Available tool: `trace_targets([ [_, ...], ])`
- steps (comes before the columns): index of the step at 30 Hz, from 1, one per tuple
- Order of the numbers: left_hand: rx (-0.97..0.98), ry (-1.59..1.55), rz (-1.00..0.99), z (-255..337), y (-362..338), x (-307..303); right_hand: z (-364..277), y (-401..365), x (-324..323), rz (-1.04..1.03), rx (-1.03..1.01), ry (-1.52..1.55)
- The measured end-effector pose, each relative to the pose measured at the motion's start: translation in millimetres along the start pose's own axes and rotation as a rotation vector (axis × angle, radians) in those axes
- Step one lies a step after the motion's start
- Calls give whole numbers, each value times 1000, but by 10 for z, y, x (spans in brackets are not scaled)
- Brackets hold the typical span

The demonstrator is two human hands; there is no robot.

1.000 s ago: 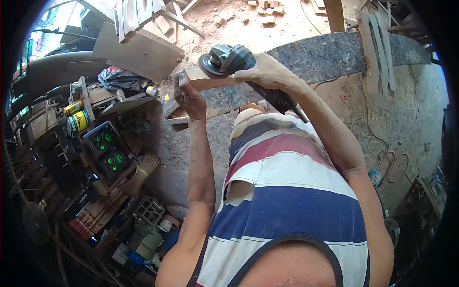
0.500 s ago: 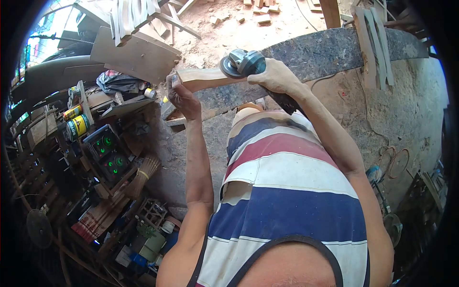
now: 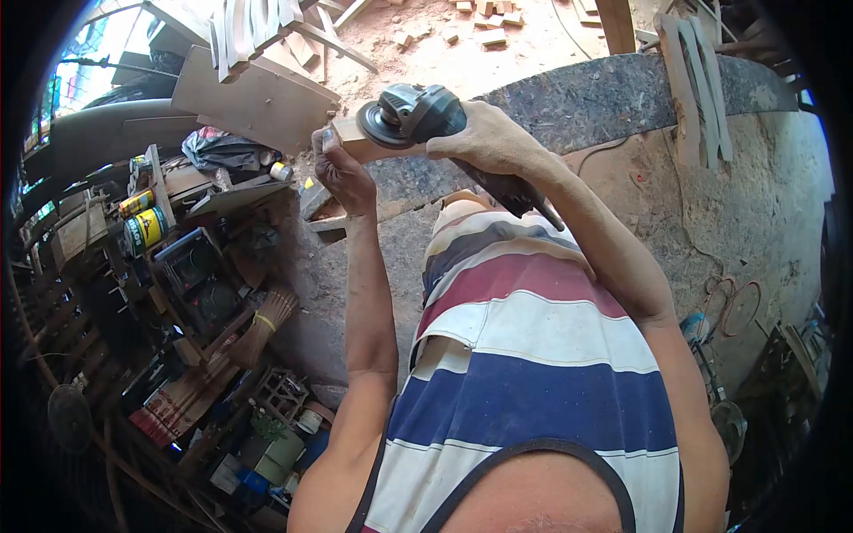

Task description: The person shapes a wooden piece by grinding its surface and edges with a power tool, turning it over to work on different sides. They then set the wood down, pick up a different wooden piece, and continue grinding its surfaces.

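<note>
a striped shirt (image 3: 533, 373) filled six o'clock, and a dark, stained tabletop (image 3: 577, 107) curved from eleven to two o'clock beyond it. a broad flat board (image 3: 249, 102) sloped between ten and eleven, with a dark two-circle unit (image 3: 200, 275) at nine. several long wooden strips (image 3: 697, 89) lay side by side across the tabletop at two o'clock. near twelve, a dark angle grinder (image 3: 426, 111) sat in the right hand (image 3: 493, 142), which was closed around its body, the handle end slanting towards four. its round disc (image 3: 382, 124) overlapped the top of a pale wooden piece (image 3: 351, 140) between eleven and twelve; whether the disc pressed on it could not be told. the left hand (image 3: 345, 182) was mostly closed, gripping that piece's outer end between thumb and curled fingers. a tied bundle of thin sticks (image 3: 271, 315) stood out at eight, a yellow-labelled can (image 3: 147, 228) at nine, and small wooden blocks (image 3: 491, 22) lay scattered just past twelve.
</note>
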State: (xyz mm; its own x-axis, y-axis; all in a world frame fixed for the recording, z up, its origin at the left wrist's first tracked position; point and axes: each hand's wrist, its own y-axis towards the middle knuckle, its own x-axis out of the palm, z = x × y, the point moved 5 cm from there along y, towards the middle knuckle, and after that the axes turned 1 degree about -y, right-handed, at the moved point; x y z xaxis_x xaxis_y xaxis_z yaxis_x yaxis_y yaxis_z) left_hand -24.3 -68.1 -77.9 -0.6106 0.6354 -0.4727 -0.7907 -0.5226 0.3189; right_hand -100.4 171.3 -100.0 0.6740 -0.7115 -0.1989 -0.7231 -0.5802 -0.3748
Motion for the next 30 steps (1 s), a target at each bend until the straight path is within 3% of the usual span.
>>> trace_targets([
  [13,-72,-84,15,-179,-64,-59,392,-5,62,-70,108,-97],
  [20,42,16,33,-218,-78,-110,586,-84,-40,-2,109,-145],
  [23,117,75,19,-179,-20,-101,696,-76,-26,-19,222,-161],
  [25,-3,-20,9,-55,-15,-29,567,-81,38,-10,157,-21],
  [27,150,91,4,-148,29,-1,364,-63,79,-33,94,99],
  [30,122,142,29,-145,37,56,-23,-123,12,-81,33,188],
])
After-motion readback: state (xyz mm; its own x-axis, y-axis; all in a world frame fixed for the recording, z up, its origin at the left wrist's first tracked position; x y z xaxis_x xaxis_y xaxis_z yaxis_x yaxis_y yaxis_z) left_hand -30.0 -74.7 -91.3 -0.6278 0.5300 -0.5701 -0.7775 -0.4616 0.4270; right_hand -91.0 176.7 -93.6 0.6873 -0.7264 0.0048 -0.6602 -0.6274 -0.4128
